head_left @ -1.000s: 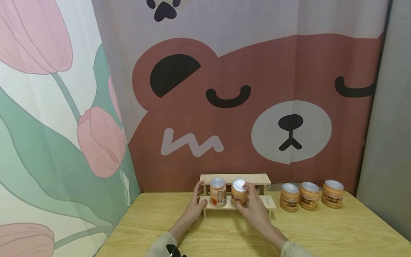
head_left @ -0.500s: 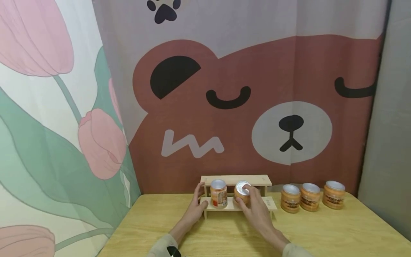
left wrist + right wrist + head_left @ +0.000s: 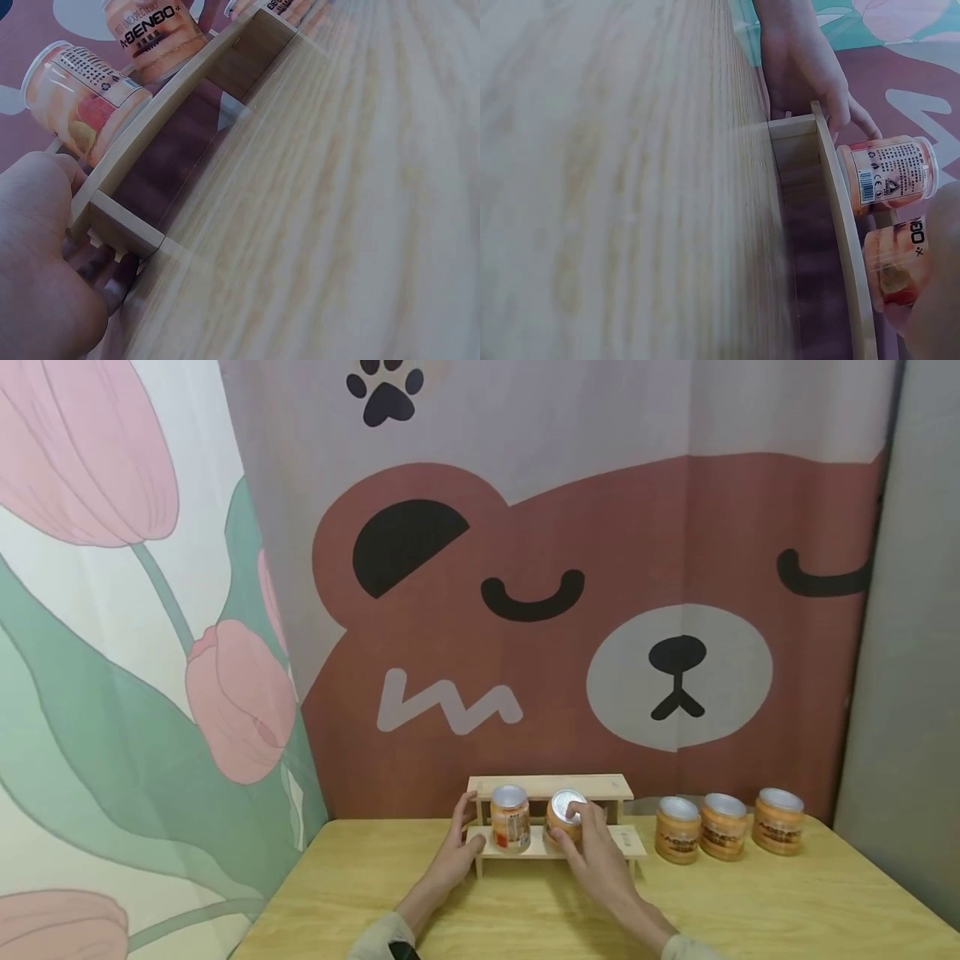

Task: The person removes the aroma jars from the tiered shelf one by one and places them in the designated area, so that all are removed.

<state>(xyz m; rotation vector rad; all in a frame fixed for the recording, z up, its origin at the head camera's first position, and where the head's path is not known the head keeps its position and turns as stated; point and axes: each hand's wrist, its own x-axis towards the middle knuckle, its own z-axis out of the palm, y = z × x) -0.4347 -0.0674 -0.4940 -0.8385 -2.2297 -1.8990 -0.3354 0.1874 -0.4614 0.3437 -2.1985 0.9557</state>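
Note:
A two-tier wooden rack (image 3: 553,787) stands on the table, with two orange cans on its lower step. My left hand (image 3: 447,853) grips the rack's left end; in the left wrist view its thumb lies near the top edge and the fingers curl under the step. Beside it an orange can (image 3: 511,827) stands upright, label turned to the front. My right hand (image 3: 597,864) holds the other orange can (image 3: 556,837) by lid and side, a short way to the right. That can leans slightly, its silver lid partly covered by the fingers.
To the right of the rack stand three more orange cans with silver lids: a near can (image 3: 677,839), a middle can (image 3: 723,835) and a far-right can (image 3: 778,828). Behind the table (image 3: 517,918) hangs a bear-print curtain (image 3: 465,635).
The can in my right hand has shifted slightly right and gone from upright to a lean. My left hand keeps its grip on the rack. The head view has tilted up a little.

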